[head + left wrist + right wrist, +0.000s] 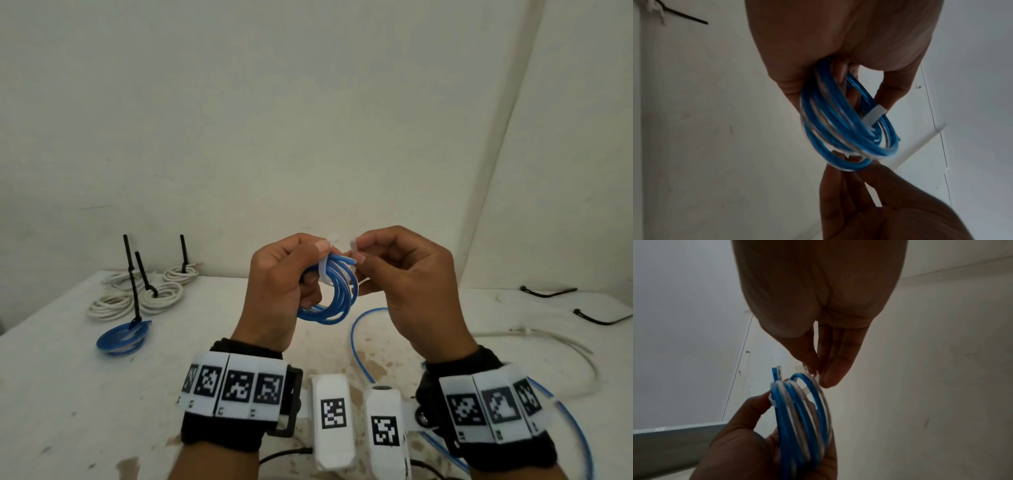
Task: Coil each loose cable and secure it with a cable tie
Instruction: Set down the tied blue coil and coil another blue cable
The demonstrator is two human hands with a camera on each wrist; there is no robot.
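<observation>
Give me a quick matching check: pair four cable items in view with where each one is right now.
Things:
1. blue coil
2. white tie
3. tied blue coil
4. black ties

Places:
A. lying loose on the table, far right
B. on the table at left, in front of the white coils
C. held in the left hand, off the table
D. wrapped over the held coil, one end pinched by the right hand

Pairs: 1-C, 2-D, 3-B, 4-A
</observation>
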